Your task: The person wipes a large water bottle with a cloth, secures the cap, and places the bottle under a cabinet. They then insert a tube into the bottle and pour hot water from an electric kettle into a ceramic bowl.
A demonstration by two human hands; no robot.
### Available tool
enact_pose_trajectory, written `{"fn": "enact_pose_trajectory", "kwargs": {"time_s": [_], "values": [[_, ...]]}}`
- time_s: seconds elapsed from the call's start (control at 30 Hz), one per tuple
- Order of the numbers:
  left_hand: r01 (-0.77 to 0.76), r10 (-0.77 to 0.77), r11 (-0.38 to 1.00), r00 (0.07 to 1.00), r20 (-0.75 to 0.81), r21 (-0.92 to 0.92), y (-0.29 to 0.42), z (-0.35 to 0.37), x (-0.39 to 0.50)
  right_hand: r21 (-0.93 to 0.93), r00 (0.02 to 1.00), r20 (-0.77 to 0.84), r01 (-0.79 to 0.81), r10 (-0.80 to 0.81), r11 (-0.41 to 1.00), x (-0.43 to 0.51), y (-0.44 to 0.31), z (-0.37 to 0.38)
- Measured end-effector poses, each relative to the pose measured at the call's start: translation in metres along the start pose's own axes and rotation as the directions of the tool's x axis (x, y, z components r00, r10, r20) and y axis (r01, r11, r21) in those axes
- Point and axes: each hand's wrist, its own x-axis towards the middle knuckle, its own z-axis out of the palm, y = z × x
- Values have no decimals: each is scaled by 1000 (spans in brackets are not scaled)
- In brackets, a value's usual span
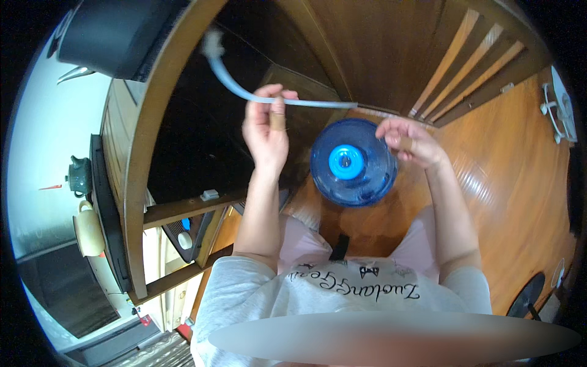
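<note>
My left hand is closed on a translucent plastic hose, whose one end points right above a water jug. From the hand the hose curves up and left to a blurred pale fitting inside a dark cabinet. The large blue water jug stands upright on the floor, its light blue cap with an opening in the middle. My right hand hovers at the jug's right edge, fingers loosely curled, with nothing visible in it; whether it touches the jug I cannot tell. Tan bandages wrap both thumbs.
The open wooden cabinet door stands beyond the jug. On the left, the cabinet's curved top edge borders a dark tray, a green teapot and a cream pitcher. A white rack-like object lies at far right.
</note>
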Motion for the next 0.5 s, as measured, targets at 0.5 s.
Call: {"fn": "enact_pose_trajectory", "kwargs": {"time_s": [0.5], "values": [[-137,124,921,991,-58,-366,85,-23,-10,-33,998,-59,-19,17,999,15,11,-15]]}}
